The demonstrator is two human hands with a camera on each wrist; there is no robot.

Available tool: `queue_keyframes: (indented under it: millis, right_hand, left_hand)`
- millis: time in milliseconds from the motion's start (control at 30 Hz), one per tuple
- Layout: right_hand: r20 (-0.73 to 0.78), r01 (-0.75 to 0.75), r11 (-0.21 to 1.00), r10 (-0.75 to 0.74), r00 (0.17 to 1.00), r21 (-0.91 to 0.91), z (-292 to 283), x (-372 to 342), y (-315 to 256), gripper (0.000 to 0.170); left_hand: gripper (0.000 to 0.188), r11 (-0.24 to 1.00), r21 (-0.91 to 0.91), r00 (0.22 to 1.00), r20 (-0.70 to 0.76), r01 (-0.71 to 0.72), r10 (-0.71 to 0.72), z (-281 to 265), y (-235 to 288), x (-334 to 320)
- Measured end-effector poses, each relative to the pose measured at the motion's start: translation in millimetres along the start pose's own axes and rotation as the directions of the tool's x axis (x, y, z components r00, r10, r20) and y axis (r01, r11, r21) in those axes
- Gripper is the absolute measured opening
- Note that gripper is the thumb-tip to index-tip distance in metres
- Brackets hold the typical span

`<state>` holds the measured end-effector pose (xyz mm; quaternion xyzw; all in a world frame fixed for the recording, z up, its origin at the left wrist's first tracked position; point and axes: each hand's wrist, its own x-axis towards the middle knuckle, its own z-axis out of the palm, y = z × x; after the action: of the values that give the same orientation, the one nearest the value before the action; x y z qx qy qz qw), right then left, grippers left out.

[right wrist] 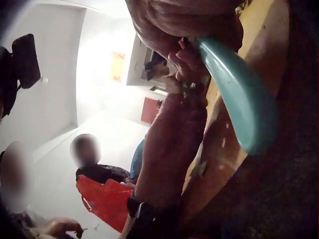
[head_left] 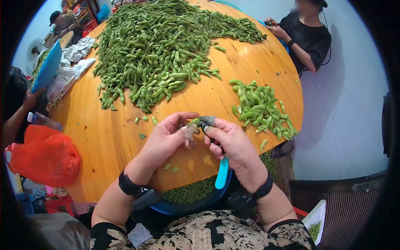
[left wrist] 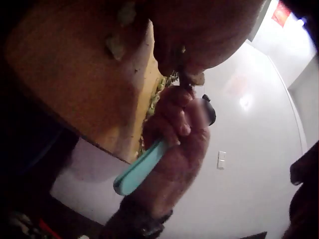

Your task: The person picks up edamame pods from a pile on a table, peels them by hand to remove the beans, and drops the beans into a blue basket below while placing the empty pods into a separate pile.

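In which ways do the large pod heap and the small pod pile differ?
The large pod heap covers far more of the wooden table than the small pod pile. The heap is mounded higher, the pile spread thinner. The heap looks darker green, the pile lighter. Both lie on the table.

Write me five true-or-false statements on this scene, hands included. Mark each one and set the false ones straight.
1. The right hand grips a turquoise handle. True.
2. The left hand lies flat on the wooden table. False: it is raised and holds a green pod.
3. The large pod heap lies beyond both hands, seen from the head view. True.
4. The red plastic bag is on the person's right. False: it is on the left.
5. A blue basin with green contents sits below the near table edge. True.
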<state>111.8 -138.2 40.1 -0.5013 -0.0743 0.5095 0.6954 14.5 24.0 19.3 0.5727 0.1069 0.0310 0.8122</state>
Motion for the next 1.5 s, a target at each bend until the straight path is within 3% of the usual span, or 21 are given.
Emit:
queue_keyframes:
  millis: [67,333,433,500,667,733,767,833,900,967,1000,1033,1100,1167,1200,1267,1433,1500]
  right_hand:
    - [-0.081,0.105,0.983,-0.118,0.99,-0.148,13,-6,6,0.012]
    - [-0.143,0.261,0.936,-0.299,0.944,-0.235,32,-10,20,0.015]
    - [-0.133,0.253,0.95,-0.279,0.951,-0.183,28,-10,23,0.018]
    - [-0.151,0.241,0.959,-0.263,0.953,-0.15,28,-13,24,0.019]
    - [-0.111,0.198,0.979,-0.203,0.973,-0.058,25,-20,27,0.021]
    - [-0.117,0.206,0.977,-0.21,0.971,-0.047,21,-23,21,0.021]
    - [-0.191,0.251,0.967,-0.253,0.948,-0.037,17,-26,15,0.019]
    - [-0.254,0.301,0.953,-0.299,0.92,-0.029,1,-29,4,0.017]
    - [-0.344,0.381,0.917,-0.396,0.851,-0.116,-27,-27,-3,0.011]
    - [-0.347,0.362,0.919,-0.395,0.851,-0.157,-58,-26,-8,0.011]
    - [-0.364,0.336,0.92,-0.388,0.847,-0.199,-64,-26,-10,0.012]
    - [-0.358,0.346,0.918,-0.395,0.846,-0.195,-67,-26,-9,0.012]
    - [-0.328,0.317,0.935,-0.353,0.876,-0.157,-69,-29,-9,0.01]
    - [-0.317,0.324,0.93,-0.364,0.876,-0.171,-67,-28,-7,0.011]
    - [-0.303,0.311,0.929,-0.36,0.882,-0.198,-68,-27,-5,0.011]
    - [-0.279,0.297,0.928,-0.353,0.893,-0.224,-70,-27,-3,0.012]
    - [-0.255,0.236,0.938,-0.3,0.919,-0.255,-57,-32,-2,0.016]
    - [-0.197,0.204,0.943,-0.259,0.946,-0.264,-45,-30,-1,0.019]
  left_hand:
    - [0.027,0.94,0.33,0.99,-0.076,-0.085,0.116,7,-2,-1]
    - [0.027,0.904,0.385,0.972,-0.061,-0.188,0.228,8,-1,-8]
    - [0.025,0.89,0.431,0.974,-0.094,-0.148,0.207,6,-1,-7]
    - [0.026,0.962,0.272,0.998,-0.057,0.003,0.013,4,1,-7]
    - [0.026,0.974,0.202,0.993,-0.075,0.106,-0.093,3,4,-8]
    - [0.024,0.869,0.486,0.988,-0.15,0.09,-0.019,9,7,-12]
    - [0.024,0.868,0.49,0.988,-0.156,0.084,-0.008,8,4,-15]
    - [0.023,0.492,0.847,0.94,0.027,-0.203,0.341,3,-6,-24]
    - [0.023,0.442,0.869,0.957,0.107,-0.222,0.27,9,0,-40]
    - [0.021,0.161,0.948,0.952,0.246,-0.275,0.18,24,16,-58]
    - [0.017,-0.015,0.943,0.898,0.321,-0.332,0.301,29,22,-64]
    - [0.017,-0.027,0.943,0.896,0.324,-0.332,0.303,22,25,-57]
    - [0.019,0.0,0.999,0.932,0.037,-0.04,0.36,-1,27,-27]
    - [0.016,0.007,0.999,0.866,-0.048,0.051,0.498,-20,29,4]
    - [0.016,0.003,0.999,0.863,-0.045,0.05,0.503,-30,29,18]
    - [0.01,-0.115,0.978,0.832,-0.083,0.174,0.548,-45,30,40]
    - [0.007,-0.213,0.958,0.863,-0.063,0.193,0.501,-45,37,46]
    - [0.008,-0.132,0.987,0.851,-0.011,0.095,0.525,-36,41,35]
